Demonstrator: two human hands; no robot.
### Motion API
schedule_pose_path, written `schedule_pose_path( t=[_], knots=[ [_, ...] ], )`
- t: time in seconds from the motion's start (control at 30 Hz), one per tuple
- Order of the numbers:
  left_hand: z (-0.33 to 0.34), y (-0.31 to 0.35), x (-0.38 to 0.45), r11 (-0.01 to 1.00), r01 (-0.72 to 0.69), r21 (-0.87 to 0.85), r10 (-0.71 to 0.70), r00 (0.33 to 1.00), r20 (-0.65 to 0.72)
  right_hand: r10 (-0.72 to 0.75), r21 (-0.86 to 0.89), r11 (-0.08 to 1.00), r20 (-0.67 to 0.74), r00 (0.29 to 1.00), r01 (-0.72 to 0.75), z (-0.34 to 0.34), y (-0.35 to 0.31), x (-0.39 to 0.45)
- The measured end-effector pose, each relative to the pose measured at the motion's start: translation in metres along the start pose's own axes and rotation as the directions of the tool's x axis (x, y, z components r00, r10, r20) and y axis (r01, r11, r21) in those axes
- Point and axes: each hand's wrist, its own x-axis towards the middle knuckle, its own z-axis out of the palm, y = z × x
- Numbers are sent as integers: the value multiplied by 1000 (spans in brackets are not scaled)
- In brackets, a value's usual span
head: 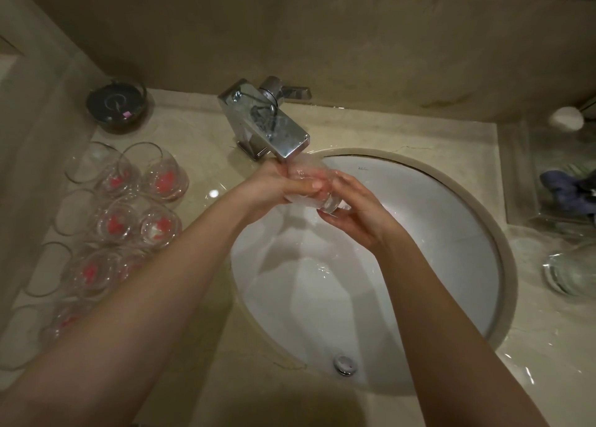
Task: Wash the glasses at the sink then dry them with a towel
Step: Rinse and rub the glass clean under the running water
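Note:
A clear glass [317, 189] lies tilted under the chrome faucet [264, 120], with water running over it above the white sink [435, 233]. My left hand [277, 188] wraps its fingers round the glass from the left. My right hand [354, 209] cups the glass's base from the right, fingers curled under it. Much of the glass is hidden by both hands. On the counter at the left, several clear glasses [161, 178] with red marks inside stand in rows.
A dark round lidded jar [116, 104] sits at the back left. A clear glass [571, 272] stands on the wet counter at the right. A blue cloth [564, 188] lies in a clear tray at the right. The drain [345, 363] is at the sink's near side.

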Motion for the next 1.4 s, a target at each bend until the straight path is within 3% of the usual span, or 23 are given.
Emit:
schedule_pose_path(
  t=[0.13,0.4,0.57,0.7,0.8,1.03,1.27,1.4],
  knots=[
    [5,0,-3,1000,12,12,-12,1000,7,144,0,990,-75,987,-144,7,-8,-1],
    [-1,-11,-2,985,142,95,-140,990,-27,0,-118,993,31,1000,4,2,-14,-1],
    [6,-6,1,988,119,97,-115,993,-40,208,52,977,-72,975,-205,11,-19,0],
    [5,-3,0,999,47,-17,-48,998,-48,75,-62,995,1,997,-75,8,-19,-3],
    [4,-1,-1,998,22,-55,-23,999,-27,3,-51,999,30,1000,-1,2,-19,-4],
    [3,-11,6,995,103,5,-103,994,-46,241,-138,954,-164,957,-264,7,-26,-2],
    [2,-15,3,995,97,-19,-98,993,-68,7,-146,989,-77,997,-18,1,-17,-2],
    [4,-14,2,993,118,-8,-118,990,-71,118,-90,987,-146,982,-132,3,-14,0]
  ],
)
